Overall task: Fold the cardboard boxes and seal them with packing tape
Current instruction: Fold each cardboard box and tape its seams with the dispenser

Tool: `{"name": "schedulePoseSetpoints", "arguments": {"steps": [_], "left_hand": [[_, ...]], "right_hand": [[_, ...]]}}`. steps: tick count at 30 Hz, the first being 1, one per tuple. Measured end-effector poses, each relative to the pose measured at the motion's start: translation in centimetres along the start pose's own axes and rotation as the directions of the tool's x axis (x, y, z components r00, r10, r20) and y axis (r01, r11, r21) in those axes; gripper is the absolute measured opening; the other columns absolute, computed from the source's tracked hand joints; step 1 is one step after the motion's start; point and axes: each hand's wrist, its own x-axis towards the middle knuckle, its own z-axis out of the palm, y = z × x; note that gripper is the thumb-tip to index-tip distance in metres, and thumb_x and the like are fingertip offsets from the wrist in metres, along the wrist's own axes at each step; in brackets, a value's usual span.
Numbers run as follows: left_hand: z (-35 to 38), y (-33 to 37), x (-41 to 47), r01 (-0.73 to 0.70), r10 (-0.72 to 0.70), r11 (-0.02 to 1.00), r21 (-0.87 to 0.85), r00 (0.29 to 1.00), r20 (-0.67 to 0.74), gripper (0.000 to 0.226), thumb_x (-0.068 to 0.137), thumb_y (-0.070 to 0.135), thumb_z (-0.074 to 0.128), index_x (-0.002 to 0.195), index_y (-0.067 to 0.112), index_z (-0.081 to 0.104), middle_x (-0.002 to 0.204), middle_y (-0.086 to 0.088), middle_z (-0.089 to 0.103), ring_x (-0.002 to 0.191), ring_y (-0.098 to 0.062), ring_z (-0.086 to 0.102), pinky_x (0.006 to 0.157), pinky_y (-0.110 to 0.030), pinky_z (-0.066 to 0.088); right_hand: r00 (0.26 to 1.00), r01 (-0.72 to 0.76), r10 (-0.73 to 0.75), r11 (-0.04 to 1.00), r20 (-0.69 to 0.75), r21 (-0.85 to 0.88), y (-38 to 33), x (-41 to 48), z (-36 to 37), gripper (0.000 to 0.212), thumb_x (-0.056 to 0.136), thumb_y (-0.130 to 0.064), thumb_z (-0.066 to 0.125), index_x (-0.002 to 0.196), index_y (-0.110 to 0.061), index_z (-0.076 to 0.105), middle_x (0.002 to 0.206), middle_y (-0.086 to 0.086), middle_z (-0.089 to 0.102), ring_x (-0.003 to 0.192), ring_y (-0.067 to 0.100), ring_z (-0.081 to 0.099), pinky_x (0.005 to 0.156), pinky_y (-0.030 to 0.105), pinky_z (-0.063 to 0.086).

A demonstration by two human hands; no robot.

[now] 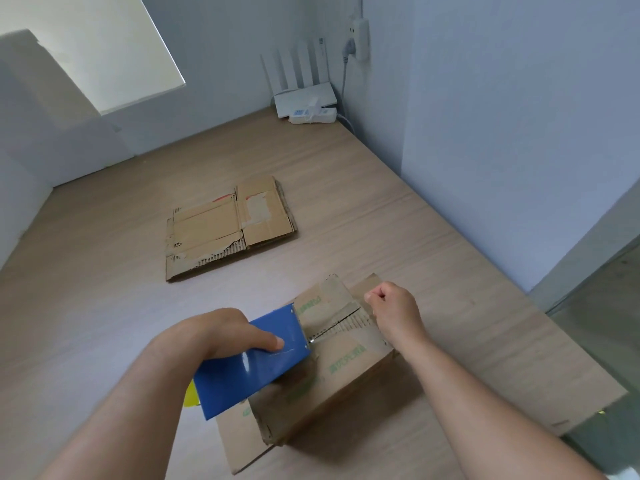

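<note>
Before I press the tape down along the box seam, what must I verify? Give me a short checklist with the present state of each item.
1. Left hand grips the blue plastic tape dispenser: ok.
2. Dispenser's front edge sits on the top seam of the brown cardboard box: ok.
3. Top flaps meet along the seam: ok, edges ragged.
4. Right hand, fingers curled at the seam's far end, holds a clear tape end: cannot tell.
5. Near bottom flap tucked under: not ok, it lies out flat.
6. Flattened cardboard stack lies apart: ok.
</note>
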Motion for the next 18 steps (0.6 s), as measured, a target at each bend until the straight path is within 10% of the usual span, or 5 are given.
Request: {"name": "schedulePoseSetpoints", "arguments": {"steps": [6, 10, 14, 18], "left_hand": [[0.4, 0.3, -0.1, 0.028, -0.028, 0.999, -0.027, 1.000, -0.003, 0.055, 0.067, 0.074, 0.064, 0.091, 0.025, 0.055, 0.094, 0.004, 0.059, 0.084, -0.013, 0.057, 0.062, -0.028, 0.036], [0.5, 0.9, -0.3, 0.044, -0.044, 0.999, -0.012, 0.999, -0.010, 0.052, 0.070, 0.072, 0.064, 0.089, 0.026, 0.053, 0.093, 0.004, 0.057, 0.084, -0.013, 0.055, 0.061, -0.028, 0.035], [0.5, 1.1, -0.5, 0.061, -0.061, 0.998, -0.009, 0.998, -0.010, 0.051, 0.071, 0.072, 0.064, 0.090, 0.026, 0.052, 0.094, 0.004, 0.056, 0.084, -0.012, 0.055, 0.064, -0.028, 0.036], [0.6, 1.0, -0.5, 0.059, -0.059, 0.998, -0.017, 0.998, -0.010, 0.052, 0.070, 0.072, 0.064, 0.089, 0.025, 0.052, 0.094, 0.004, 0.056, 0.084, -0.013, 0.055, 0.064, -0.028, 0.036]], "right_hand": [[0.977, -0.076, 0.052, 0.991, 0.208, 0.109, 1.4, 0.8, 0.5, 0.016, 0.092, -0.028, 0.059, 0.084, -0.015, 0.063, 0.082, 0.003, 0.067, 0.080, 0.018, 0.059, 0.069, 0.030, 0.046], [0.944, -0.177, 0.180, 0.983, 0.277, -0.036, 1.8, 1.7, -0.1, 0.065, 0.088, -0.051, 0.058, 0.139, -0.014, 0.043, 0.139, 0.004, 0.049, 0.127, 0.023, 0.047, 0.098, 0.033, 0.038], [0.991, -0.097, 0.119, 0.959, 0.067, -0.266, 2.0, 1.1, -0.6, 0.030, 0.092, -0.049, 0.050, 0.096, -0.021, 0.059, 0.106, 0.005, 0.066, 0.096, 0.026, 0.059, 0.077, 0.033, 0.044], [0.998, 0.053, -0.044, 0.948, 0.035, -0.314, 0.1, -1.0, 0.6, 0.047, 0.096, -0.053, 0.038, 0.061, -0.022, 0.040, 0.074, -0.002, 0.052, 0.077, 0.025, 0.053, 0.060, 0.031, 0.034]]}}
